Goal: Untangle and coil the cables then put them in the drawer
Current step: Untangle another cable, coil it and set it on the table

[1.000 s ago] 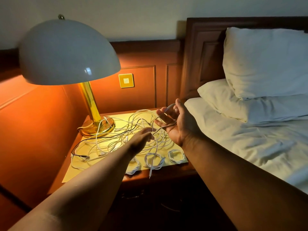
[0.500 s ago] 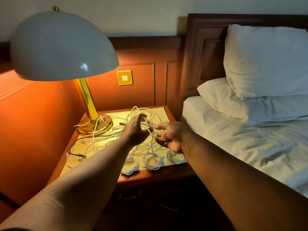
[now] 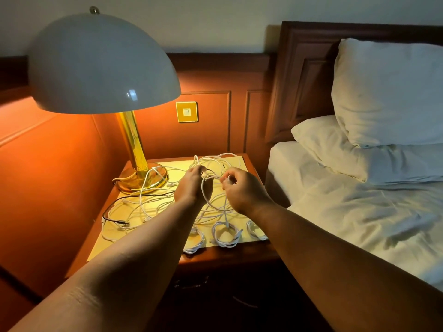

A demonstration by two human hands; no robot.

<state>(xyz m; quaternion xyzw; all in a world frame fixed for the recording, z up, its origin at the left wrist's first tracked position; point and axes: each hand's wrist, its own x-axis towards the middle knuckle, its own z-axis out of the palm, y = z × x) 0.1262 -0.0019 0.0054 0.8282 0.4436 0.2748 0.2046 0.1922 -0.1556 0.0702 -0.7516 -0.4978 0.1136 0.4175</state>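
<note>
A tangle of white cables [image 3: 153, 200] with one black cable [image 3: 112, 207] is spread over the nightstand top [image 3: 215, 256]. Three small coiled white cables [image 3: 225, 233] lie in a row along its front edge. My left hand [image 3: 191, 185] hovers above the tangle, its fingers curled round a white cable that loops down beside its palm. My right hand [image 3: 242, 190] is close to its right and pinches a white cable end between thumb and fingers. The drawer front [image 3: 191, 283] below the top is dark and looks closed.
A brass lamp [image 3: 134, 164] with a large white dome shade stands at the nightstand's back left. A wood-panelled wall runs along the left. The bed [image 3: 359, 224] with two pillows [image 3: 388, 92] sits right against the nightstand's right side.
My right hand turned from palm up to knuckles up and closed on the cable end. My left hand rose towards the back of the tangle and took hold of a white cable.
</note>
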